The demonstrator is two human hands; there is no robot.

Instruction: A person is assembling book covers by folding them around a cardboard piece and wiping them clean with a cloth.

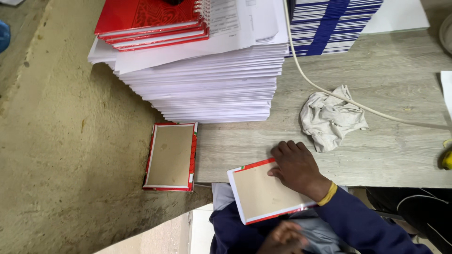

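A book cover (261, 195) lies inside up, brown board edged in red, half on the table's front edge and half over my lap. My right hand (296, 167) presses on its upper right corner, fingers curled over the edge, a yellow band at the wrist. My left hand (282, 236) sits lower, by my lap just beneath the cover's near edge, its fingers curled. Whether it holds anything is hidden.
A small stack of similar red-edged covers (170, 156) rests on the floor left of the wooden table (386, 155). A tall pile of white sheets (212, 89) carries red notebooks (150, 21). Blue striped books (329, 23), a crumpled cloth (332, 117) and a white cable (301, 70) lie beyond.
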